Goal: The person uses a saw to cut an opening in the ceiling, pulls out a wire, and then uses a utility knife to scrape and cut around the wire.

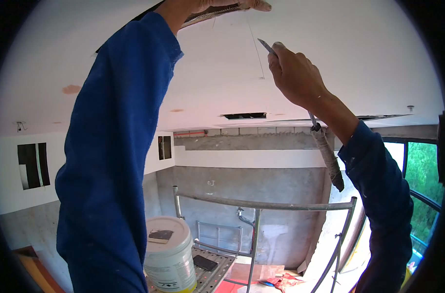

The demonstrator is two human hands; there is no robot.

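Gripping a knife [267, 46] at white ceiling [330, 58], right hand [293, 73], left hand [227, 5] grip unclear, scaffold rail [261, 204], grey walls.

Unfinished room under construction: bare concrete walls [242, 185], scaffold [261, 205]

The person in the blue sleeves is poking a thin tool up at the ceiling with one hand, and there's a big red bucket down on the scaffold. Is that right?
Nearly. The bucket is white, not red, as the head view shows. The rest holds: the right hand holds a thin tool up toward the ceiling, and the bucket stands on the scaffold.
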